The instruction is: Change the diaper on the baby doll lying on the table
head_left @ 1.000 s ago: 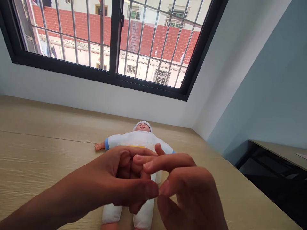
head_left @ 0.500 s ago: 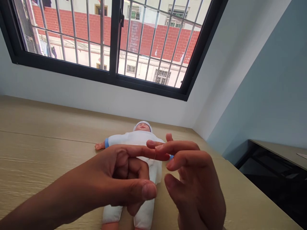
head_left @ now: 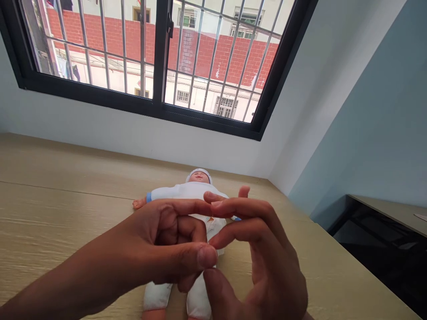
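Note:
My left hand (head_left: 156,249) is level above the doll, index finger stretched out, the other fingers curled and the thumb pressed to them; whatever they pinch is too small or hidden to name. My right hand (head_left: 263,253) meets it from the right. Its index fingertip and thumb come to either side of my left thumb tip, and its middle finger touches my left index fingertip. Beneath both hands a baby doll (head_left: 180,191) in white clothes with blue cuffs and a white cap lies on its back, its middle mostly covered by my hands.
The doll lies on a pale wooden tabletop (head_left: 66,195) that reaches the wall. Above it is a black-framed window (head_left: 160,106) with metal bars. At the right stands a dark piece of furniture (head_left: 373,240) with a pale top.
My right hand has moved left and closed in, bringing its index finger and thumb from apart to my left thumb tip. My left hand has barely moved; the doll lies as before.

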### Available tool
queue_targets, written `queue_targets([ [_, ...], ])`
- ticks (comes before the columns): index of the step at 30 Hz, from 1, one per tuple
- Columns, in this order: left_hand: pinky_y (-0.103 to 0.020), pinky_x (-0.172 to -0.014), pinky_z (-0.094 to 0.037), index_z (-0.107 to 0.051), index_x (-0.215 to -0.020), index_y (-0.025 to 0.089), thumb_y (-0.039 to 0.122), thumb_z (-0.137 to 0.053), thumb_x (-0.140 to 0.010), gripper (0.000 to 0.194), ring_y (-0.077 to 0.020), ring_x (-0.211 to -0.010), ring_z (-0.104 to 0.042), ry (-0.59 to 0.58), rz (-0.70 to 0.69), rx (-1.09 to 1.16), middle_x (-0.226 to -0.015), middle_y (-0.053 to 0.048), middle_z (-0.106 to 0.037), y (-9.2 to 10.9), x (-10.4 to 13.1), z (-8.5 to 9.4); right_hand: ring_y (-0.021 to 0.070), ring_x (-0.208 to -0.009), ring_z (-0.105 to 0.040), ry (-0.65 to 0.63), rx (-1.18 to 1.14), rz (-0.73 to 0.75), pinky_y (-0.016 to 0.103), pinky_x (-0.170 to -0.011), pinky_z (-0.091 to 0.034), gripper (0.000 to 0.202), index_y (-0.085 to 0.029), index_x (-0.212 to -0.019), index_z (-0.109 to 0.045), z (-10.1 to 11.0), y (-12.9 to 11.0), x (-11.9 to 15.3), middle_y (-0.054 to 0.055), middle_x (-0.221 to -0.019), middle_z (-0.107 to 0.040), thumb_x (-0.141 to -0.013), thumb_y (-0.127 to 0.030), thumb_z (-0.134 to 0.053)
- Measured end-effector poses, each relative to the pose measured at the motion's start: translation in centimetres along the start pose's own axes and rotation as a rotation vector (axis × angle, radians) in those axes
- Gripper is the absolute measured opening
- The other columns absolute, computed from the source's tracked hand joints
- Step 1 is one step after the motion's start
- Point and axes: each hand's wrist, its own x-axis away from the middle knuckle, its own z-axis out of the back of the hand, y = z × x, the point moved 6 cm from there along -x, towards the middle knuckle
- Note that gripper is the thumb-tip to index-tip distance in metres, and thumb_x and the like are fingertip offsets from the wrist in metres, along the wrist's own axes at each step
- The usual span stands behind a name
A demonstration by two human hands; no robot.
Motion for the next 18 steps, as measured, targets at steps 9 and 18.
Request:
queue_targets([
  [9,-0.013,-0.050,-0.034,-0.052,-0.141,0.026,0.032,-0.073,-0.088,0.058,-0.0048,-0.055,-0.041,0.010,0.003,-0.003,-0.062,0.006,-0.054,-0.1,0.3,0.0,0.0194,-0.096,-0.073,0.156,0.019,-0.039,0.035,-0.110,-0.050,0.014,-0.021,-0.077,-0.063,-0.2,0.4,1.5,0.002,-0.094,-0.068,-0.068,-0.010,-0.060],
  [18,-0.013,-0.050,-0.035,-0.053,-0.139,0.023,0.036,-0.077,-0.083,0.063,-0.0054,-0.054,-0.042,0.032,0.030,-0.015,-0.059,0.006,-0.053,-0.1,0.1,0.1,0.0174,-0.103,-0.071,0.092,0.037,-0.035,0.032,-0.116,-0.040,0.017,-0.017,-0.078,-0.062,-0.6,-0.1,1.2,0.003,-0.095,-0.068,-0.066,-0.010,-0.052],
])
